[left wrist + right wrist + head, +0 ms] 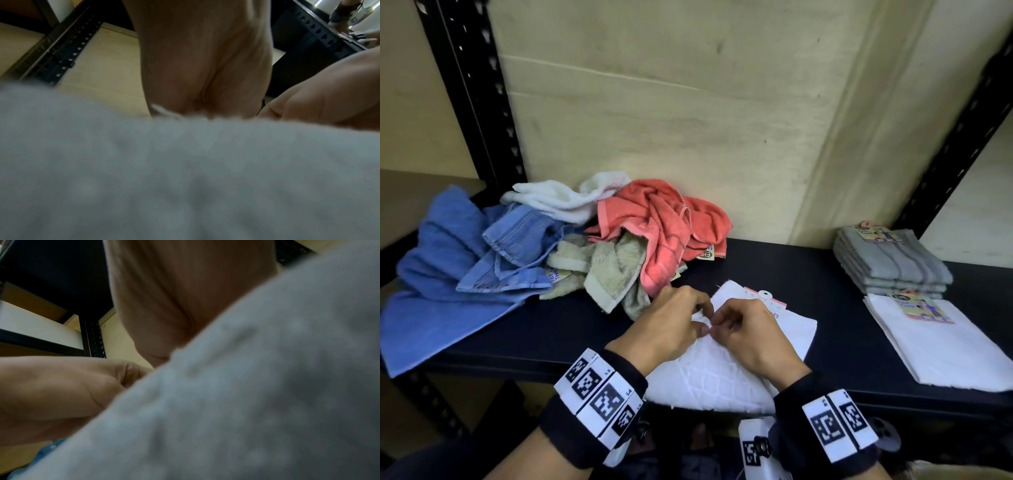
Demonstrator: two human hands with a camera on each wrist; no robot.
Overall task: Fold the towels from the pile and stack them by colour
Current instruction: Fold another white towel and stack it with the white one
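A white towel (726,373) with a diamond weave lies folded on the dark shelf (791,270) in front of me, a paper tag (765,298) at its far corner. My left hand (681,320) and right hand (736,325) meet over its middle, fingers curled, both pinching the cloth where they touch. The wrist views show blurred white towel (185,178) (246,402) and the palms close above it. The unfolded pile sits at the back left: blue towel (448,260), coral towel (661,222), pale green towel (613,270), white towel (565,198).
At the right stand a stack of folded grey towels (890,263) and, nearer, a folded white towel (941,346) with a label. Black shelf uprights (479,92) rise at the back left and right. A beige wall (688,120) closes the back.
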